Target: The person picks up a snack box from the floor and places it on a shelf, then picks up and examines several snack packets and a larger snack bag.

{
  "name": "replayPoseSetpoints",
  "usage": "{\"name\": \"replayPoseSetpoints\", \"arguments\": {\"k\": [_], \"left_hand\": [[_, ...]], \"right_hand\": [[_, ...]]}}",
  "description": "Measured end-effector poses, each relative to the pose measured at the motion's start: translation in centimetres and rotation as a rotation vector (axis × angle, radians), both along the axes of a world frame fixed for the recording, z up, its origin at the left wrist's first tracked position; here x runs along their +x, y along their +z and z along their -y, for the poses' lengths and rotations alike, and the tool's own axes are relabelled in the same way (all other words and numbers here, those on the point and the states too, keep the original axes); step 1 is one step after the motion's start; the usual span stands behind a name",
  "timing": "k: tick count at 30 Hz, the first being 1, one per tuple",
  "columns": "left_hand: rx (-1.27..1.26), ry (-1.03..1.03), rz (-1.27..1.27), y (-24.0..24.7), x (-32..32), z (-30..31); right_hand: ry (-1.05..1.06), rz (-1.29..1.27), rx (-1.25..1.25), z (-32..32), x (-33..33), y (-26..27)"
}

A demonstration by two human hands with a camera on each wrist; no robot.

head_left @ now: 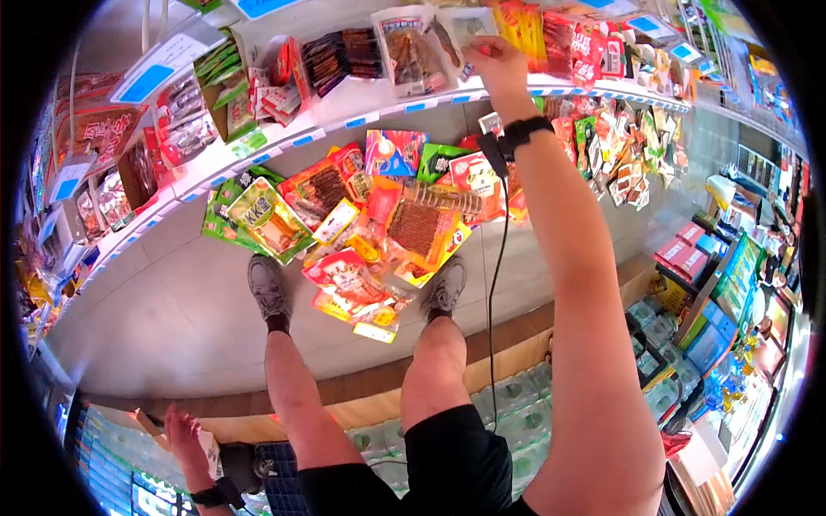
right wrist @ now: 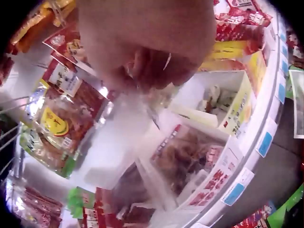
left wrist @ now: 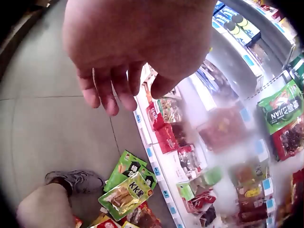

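Note:
Over the lit shelf at the top of the head view, my right hand (head_left: 501, 67) bends its fingers around the end of a small slim packet (head_left: 467, 72). In the right wrist view that hand's fingers curl inward, with a blurred, see-through wrapper (right wrist: 142, 110) hanging below them. Just below is an open white box of brown wrapped snacks (right wrist: 183, 154); another white box (right wrist: 232, 102) with small packets stands beside it. My left hand (head_left: 181, 437) hangs low at the left, away from the shelf. Its fingers droop loosely in the left wrist view, holding nothing.
A pile of bright snack bags (head_left: 344, 284) lies on the floor between and ahead of my shoes (head_left: 268, 288). More loose small packets (head_left: 632, 150) lie on the floor to the right. A black cable (head_left: 495, 318) hangs from my right wrist. Cartons (head_left: 688, 249) stand at the right.

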State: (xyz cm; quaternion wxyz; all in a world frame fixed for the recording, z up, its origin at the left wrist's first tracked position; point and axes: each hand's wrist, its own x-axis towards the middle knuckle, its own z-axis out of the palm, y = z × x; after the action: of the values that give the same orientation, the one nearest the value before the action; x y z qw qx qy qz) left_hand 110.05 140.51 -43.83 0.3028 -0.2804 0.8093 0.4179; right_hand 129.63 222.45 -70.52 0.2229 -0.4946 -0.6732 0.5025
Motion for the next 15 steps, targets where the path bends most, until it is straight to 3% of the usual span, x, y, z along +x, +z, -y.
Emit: {"name": "replayPoseSetpoints", "arguments": {"k": [1,3,6,9,13,14,15], "left_hand": [[0.033,-0.003,0.01,-1.0,-0.3,-0.1],[0.044,-0.043,0.027,-2.3,-0.4,-1.5],[0.013,-0.107,0.023,-4.1,-0.2,-2.6],[0.038,-0.082,-0.027,-4.2,-1.0,-3.9],[-0.004,-0.059,-0.077,-5.1,-1.0,-3.4],[-0.011,-0.048,-0.048,-6.1,-1.4,-1.5],[0.01,-0.049,-0.071,-7.2,-1.4,-1.3]], "right_hand": [[-0.03,-0.2,-0.117,0.3,-0.1,1.4],[-0.078,-0.237,-0.093,-1.0,0.4,2.2],[-0.134,-0.376,-0.334,-1.2,-0.9,4.7],[0.274,0.028,0.289,-3.8,-1.6,2.6],[0.648,0.431,0.554,-4.7,-5.1,2.2],[0.749,0.381,0.544,-5.0,-6.3,1.2],[0.805,0.497,0.564,-4.1,-7.8,1.6]]}}
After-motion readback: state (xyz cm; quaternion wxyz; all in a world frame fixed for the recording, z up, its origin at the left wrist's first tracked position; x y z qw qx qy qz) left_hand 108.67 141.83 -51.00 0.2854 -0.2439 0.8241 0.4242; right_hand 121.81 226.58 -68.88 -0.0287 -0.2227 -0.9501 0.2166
